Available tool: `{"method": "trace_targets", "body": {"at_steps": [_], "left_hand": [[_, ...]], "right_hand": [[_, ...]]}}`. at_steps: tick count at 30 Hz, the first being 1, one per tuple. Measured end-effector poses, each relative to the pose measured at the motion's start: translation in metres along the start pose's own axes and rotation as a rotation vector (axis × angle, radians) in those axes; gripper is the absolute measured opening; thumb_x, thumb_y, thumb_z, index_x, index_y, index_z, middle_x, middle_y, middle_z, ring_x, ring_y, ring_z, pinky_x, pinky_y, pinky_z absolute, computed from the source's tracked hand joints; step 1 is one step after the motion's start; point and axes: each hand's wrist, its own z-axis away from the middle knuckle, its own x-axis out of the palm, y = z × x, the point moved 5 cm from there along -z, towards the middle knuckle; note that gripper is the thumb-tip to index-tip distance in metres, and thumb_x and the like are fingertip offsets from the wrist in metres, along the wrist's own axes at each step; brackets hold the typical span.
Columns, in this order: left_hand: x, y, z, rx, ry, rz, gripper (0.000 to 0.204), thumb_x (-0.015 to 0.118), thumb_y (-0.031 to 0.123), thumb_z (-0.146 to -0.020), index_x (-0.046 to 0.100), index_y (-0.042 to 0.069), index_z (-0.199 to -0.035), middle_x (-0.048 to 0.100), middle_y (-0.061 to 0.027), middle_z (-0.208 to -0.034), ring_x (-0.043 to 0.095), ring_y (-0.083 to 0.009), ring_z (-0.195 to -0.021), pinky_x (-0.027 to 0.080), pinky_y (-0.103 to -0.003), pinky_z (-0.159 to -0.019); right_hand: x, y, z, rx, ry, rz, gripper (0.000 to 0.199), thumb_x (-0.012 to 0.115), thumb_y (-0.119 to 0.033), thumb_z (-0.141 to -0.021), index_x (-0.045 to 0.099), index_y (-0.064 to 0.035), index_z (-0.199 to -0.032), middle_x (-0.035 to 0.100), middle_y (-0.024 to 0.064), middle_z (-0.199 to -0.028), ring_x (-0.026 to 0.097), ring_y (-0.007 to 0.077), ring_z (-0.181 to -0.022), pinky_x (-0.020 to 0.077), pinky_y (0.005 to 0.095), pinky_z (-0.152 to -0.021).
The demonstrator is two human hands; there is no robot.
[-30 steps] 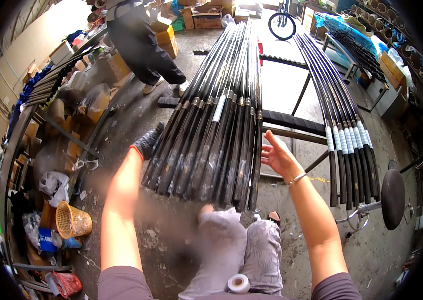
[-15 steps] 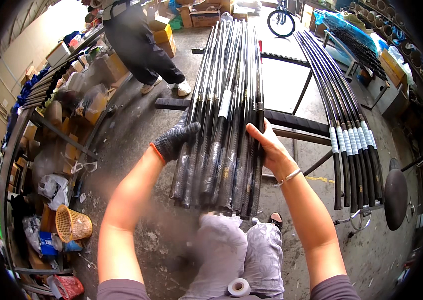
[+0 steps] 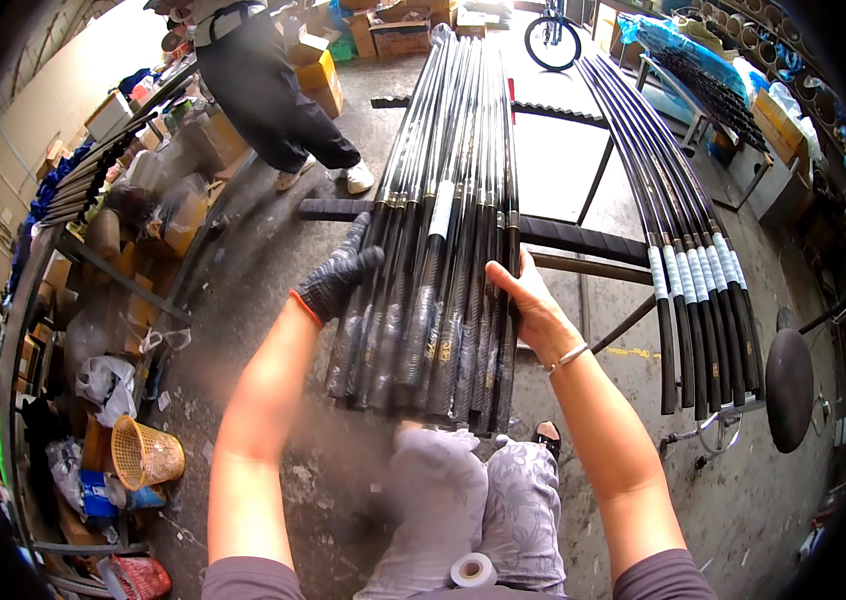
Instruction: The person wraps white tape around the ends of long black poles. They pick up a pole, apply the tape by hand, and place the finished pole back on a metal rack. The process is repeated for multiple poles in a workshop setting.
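Note:
A wide bundle of long black rods (image 3: 438, 230) lies on a metal rack and runs away from me, its near ends over my knees. My left hand (image 3: 338, 275), in a dark glove with an orange cuff, presses against the bundle's left side. My bare right hand (image 3: 528, 300), with a bracelet at the wrist, grips the right side of the bundle. A roll of white tape (image 3: 473, 570) rests on my lap.
A second set of black rods with white bands (image 3: 688, 240) lies on the rack to the right. A person in dark trousers (image 3: 263, 95) stands at the far left. Shelves, boxes and an orange basket (image 3: 143, 455) line the left; a round stool (image 3: 788, 375) stands right.
Both hands have come in from apart and closed onto the two sides of the rod bundle. The bundle's near ends have slid closer to my knees.

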Motion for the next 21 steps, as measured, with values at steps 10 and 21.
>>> {"method": "trace_targets", "body": {"at_steps": [10,21], "left_hand": [[-0.077,-0.027,-0.011,-0.343,0.405,-0.246,0.082,0.071,0.043,-0.087,0.032,0.006,-0.149,0.043,-0.0058,-0.147,0.040,-0.0176,-0.134,0.032,-0.032,-0.110],[-0.039,0.023,-0.030,0.038,0.618,-1.264,0.083,0.068,0.050,-0.085,0.040,-0.004,-0.142,0.057,-0.0206,-0.131,0.052,-0.0290,-0.125,0.038,-0.037,-0.107]], "right_hand": [[-0.027,-0.020,0.002,0.228,0.094,0.442,0.105,0.078,-0.060,-0.072,0.030,0.0031,-0.141,0.059,0.0130,-0.114,0.061,0.0169,-0.096,0.0520,0.0366,-0.083],[-0.046,0.006,-0.025,0.018,0.062,-0.020,0.102,0.082,-0.031,-0.079,0.015,0.0012,-0.147,0.055,0.0138,-0.121,0.062,0.0188,-0.100,0.0555,0.0376,-0.083]]}}
